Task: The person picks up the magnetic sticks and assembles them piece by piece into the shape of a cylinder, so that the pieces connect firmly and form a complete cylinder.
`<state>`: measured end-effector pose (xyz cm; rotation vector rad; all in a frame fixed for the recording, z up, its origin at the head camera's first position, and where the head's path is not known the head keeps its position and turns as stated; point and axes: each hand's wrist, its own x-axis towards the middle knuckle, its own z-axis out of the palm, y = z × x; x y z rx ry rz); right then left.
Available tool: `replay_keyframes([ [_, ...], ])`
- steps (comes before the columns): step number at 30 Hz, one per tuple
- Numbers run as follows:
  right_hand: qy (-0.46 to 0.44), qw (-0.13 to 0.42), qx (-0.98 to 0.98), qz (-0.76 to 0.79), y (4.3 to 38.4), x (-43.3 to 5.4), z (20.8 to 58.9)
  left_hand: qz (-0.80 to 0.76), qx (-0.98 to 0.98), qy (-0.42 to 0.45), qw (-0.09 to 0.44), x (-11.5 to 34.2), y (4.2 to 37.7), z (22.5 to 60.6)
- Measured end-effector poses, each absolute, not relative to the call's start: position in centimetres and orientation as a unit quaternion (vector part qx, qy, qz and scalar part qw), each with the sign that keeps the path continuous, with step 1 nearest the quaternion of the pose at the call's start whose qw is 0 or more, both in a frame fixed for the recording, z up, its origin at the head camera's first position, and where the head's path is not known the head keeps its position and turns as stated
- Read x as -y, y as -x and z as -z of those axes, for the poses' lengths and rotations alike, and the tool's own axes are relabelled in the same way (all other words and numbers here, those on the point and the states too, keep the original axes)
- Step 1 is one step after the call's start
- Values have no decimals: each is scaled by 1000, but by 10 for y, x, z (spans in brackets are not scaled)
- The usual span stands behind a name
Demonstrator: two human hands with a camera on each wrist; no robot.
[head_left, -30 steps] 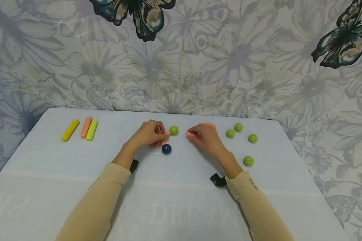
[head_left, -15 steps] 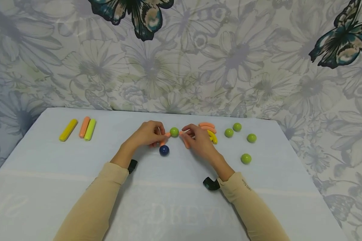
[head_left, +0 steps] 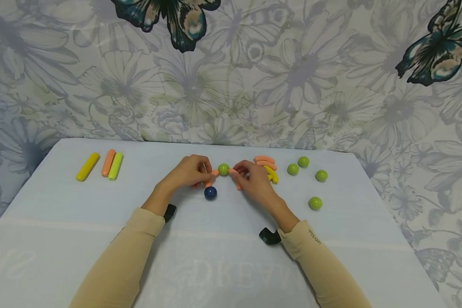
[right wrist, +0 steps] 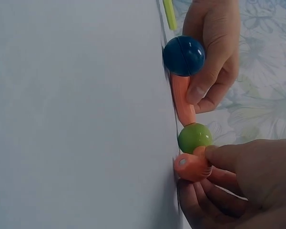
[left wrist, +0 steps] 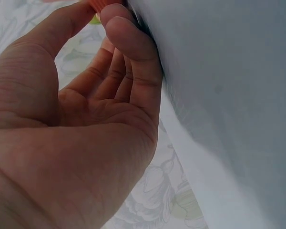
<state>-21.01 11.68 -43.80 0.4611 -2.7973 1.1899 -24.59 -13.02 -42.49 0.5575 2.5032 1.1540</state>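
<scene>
Near the table's far middle, my left hand [head_left: 192, 171] pinches an orange rod [right wrist: 181, 98] between thumb and fingertips. One end of that rod meets a green ball [right wrist: 194, 137]; a dark blue ball [right wrist: 183, 56] sits at another orange end nearer me. From the other side, my right hand [head_left: 252, 177] pinches an orange piece [right wrist: 193, 167] with a small silvery dot on its end, right at the green ball. Part of an orange rod [head_left: 238, 186] slants down below the right fingers. In the left wrist view the left hand [left wrist: 86, 109] hides most of its rod.
Several loose green balls [head_left: 315, 203] lie to the right. Orange pieces [head_left: 265, 161] and yellow curved pieces [head_left: 271, 174] lie just beyond my right hand. At the left are a yellow stick [head_left: 87, 167], an orange stick [head_left: 108, 163] and a lime stick [head_left: 115, 166].
My right hand has moved left with its orange piece, up to the green ball, uncovering the yellow curved pieces. The left hand has stayed almost in place, still pinching its rod.
</scene>
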Motion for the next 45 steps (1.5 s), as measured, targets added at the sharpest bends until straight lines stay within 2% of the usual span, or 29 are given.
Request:
replay_keyframes([
  [16,-156,65,919,-356,213,-130,434,-392,-890,-182,146,125,244,423],
  [24,-102,92,934,-329,220,-164,416,-398,-898,-138,125,129,244,425],
  [30,-49,62,954,-289,218,-190,405,-404,-900,-111,118,132,246,426],
  [39,-34,-16,968,-249,221,-202,402,-403,-907,-59,111,136,244,421],
  [45,-33,-23,969,-244,222,-203,407,-403,-906,-68,107,138,246,424],
])
